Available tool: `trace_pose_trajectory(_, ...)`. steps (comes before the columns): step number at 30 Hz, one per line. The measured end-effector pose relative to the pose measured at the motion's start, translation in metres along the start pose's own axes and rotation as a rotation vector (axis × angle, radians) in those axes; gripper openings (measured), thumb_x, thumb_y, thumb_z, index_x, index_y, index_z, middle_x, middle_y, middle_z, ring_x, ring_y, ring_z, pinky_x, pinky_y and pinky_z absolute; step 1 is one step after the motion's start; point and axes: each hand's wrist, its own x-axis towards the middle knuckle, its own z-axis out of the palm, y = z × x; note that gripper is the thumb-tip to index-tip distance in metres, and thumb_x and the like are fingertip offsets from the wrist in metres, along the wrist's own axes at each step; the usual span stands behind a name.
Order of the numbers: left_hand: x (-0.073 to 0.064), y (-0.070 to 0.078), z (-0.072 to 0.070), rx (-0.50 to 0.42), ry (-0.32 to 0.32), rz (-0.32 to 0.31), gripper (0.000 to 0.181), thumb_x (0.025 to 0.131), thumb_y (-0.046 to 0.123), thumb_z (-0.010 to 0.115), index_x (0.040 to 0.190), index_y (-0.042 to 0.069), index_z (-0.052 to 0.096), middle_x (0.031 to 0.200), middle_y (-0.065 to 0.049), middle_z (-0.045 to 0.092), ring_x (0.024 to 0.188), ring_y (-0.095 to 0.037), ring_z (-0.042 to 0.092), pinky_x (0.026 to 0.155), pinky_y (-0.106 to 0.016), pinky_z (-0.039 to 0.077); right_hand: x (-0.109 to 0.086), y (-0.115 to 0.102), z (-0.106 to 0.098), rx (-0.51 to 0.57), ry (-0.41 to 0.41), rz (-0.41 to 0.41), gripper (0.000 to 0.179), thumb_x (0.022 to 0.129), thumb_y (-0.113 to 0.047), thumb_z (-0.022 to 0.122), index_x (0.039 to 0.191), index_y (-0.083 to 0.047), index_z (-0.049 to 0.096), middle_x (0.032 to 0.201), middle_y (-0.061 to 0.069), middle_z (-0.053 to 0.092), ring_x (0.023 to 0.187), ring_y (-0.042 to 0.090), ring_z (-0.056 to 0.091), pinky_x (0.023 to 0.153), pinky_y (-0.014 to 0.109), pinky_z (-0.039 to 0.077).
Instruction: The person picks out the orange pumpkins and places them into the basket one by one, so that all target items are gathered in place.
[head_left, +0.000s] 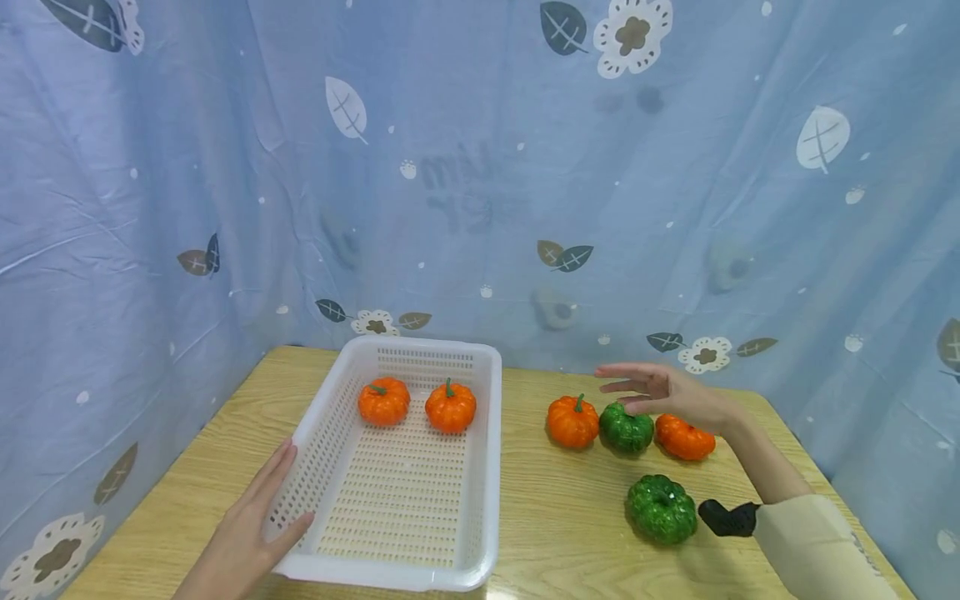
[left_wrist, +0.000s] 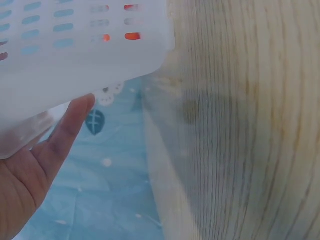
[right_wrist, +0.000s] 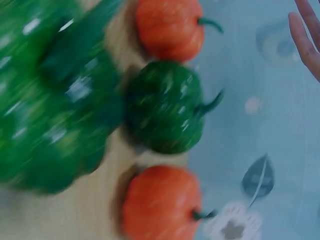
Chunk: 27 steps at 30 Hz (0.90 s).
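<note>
My left hand (head_left: 247, 525) rests at the left side of a white plastic basket (head_left: 491, 467), fingers straight along its wall and thumb spread over the near rim. In the left wrist view a straight digit touches the basket's edge (left_wrist: 115, 75). Two orange pumpkins, one on the left (head_left: 384, 402) and one on the right (head_left: 451, 408), sit at the far end inside. My right hand (head_left: 667, 390) hovers with fingers spread over a small green pumpkin (head_left: 626, 430), holding nothing. Orange pumpkins stand left (head_left: 573, 422) and right (head_left: 684, 437) of it.
A larger green pumpkin (head_left: 662, 510) sits nearer on the wooden table (head_left: 558, 517), close to the right sleeve (head_left: 817, 546) and a black strap piece (head_left: 727, 518). A blue patterned curtain (head_left: 480, 208) hangs behind the table and along its sides.
</note>
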Motion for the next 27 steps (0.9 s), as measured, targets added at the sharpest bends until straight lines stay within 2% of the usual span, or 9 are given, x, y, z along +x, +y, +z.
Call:
trace_pose_trajectory(2,-0.001,0.000,0.001,0.006,0.010,0.007,0.086,0.085,0.024,0.073,0.153,0.008,0.022,0.158,-0.012,0.020,0.136,-0.042,0.030,0.114,-0.025,0.017,-0.015,0.006,-0.001,0.003,0.028,-0.012,0.055,0.096,0.008,0.048,0.147,0.002,0.030,0.150,0.001,0.040,0.133,0.021,0.043,0.100,0.032,0.047)
trace_pose_trajectory(4,-0.001,-0.001,0.002,0.004,0.015,0.009,0.086,0.085,0.024,0.073,0.153,0.008,0.022,0.158,-0.012,0.021,0.136,-0.042,0.030,0.106,-0.009,0.007,-0.028,0.011,-0.002,-0.001,0.051,-0.024,0.056,0.096,0.009,0.047,0.148,0.004,0.027,0.151,0.002,0.038,0.134,0.021,0.042,0.101,0.032,0.045)
trace_pose_trajectory(12,-0.001,-0.005,0.002,0.005,0.013,0.014,0.087,0.084,0.023,0.073,0.153,0.007,0.021,0.156,-0.017,0.022,0.136,-0.044,0.030,0.107,-0.009,0.003,-0.065,0.026,-0.007,-0.036,0.155,0.009,0.058,0.095,0.012,0.043,0.149,0.003,0.024,0.152,-0.009,0.036,0.134,0.014,0.041,0.100,0.031,0.046)
trace_pose_trajectory(13,-0.002,-0.005,0.002,0.008,0.013,0.012,0.088,0.084,0.023,0.073,0.153,0.008,0.021,0.156,-0.017,0.022,0.135,-0.044,0.030,0.112,-0.016,0.006,-0.067,0.027,-0.009,-0.043,0.160,0.012,0.058,0.095,0.012,0.044,0.149,0.003,0.024,0.152,-0.009,0.035,0.134,0.014,0.041,0.101,0.031,0.046)
trace_pose_trajectory(18,-0.003,-0.008,0.004,0.017,0.035,0.023,0.089,0.083,0.021,0.075,0.153,0.007,0.021,0.155,-0.019,0.023,0.137,-0.042,0.028,0.113,-0.018,0.006,-0.074,0.036,-0.023,-0.025,0.153,0.012,0.060,0.094,0.014,0.045,0.149,0.006,0.021,0.153,-0.009,0.034,0.134,0.013,0.040,0.101,0.033,0.046)
trace_pose_trajectory(19,-0.003,-0.008,0.005,0.021,0.039,0.027,0.090,0.082,0.021,0.075,0.153,0.007,0.022,0.155,-0.019,0.024,0.138,-0.039,0.027,0.111,-0.013,0.004,-0.076,0.037,-0.027,-0.014,0.150,0.011,0.061,0.094,0.014,0.045,0.149,0.006,0.021,0.153,-0.009,0.034,0.134,0.013,0.040,0.101,0.033,0.046)
trace_pose_trajectory(22,-0.003,-0.008,0.007,0.025,0.061,0.055,0.089,0.081,0.020,0.076,0.152,0.007,0.023,0.156,-0.017,0.024,0.143,-0.018,0.017,0.102,-0.001,0.000,-0.083,0.043,-0.041,0.033,0.133,0.017,0.062,0.093,0.016,0.044,0.149,0.006,0.019,0.152,-0.009,0.035,0.135,0.011,0.039,0.102,0.032,0.045)
trace_pose_trajectory(25,-0.002,-0.009,0.006,0.016,0.060,0.064,0.089,0.082,0.019,0.075,0.153,0.008,0.023,0.157,-0.014,0.022,0.142,-0.020,0.019,0.101,-0.001,0.001,-0.090,0.049,-0.053,0.073,0.116,0.035,0.064,0.092,0.018,0.042,0.149,0.007,0.016,0.152,-0.011,0.035,0.136,0.011,0.037,0.104,0.032,0.043)
trace_pose_trajectory(27,-0.002,-0.009,0.006,0.008,0.050,0.059,0.089,0.083,0.019,0.074,0.153,0.009,0.022,0.157,-0.013,0.021,0.142,-0.023,0.020,0.107,-0.008,0.004,-0.093,0.052,-0.058,0.079,0.111,0.046,0.064,0.092,0.018,0.042,0.149,0.007,0.014,0.151,-0.013,0.035,0.136,0.008,0.036,0.104,0.030,0.043)
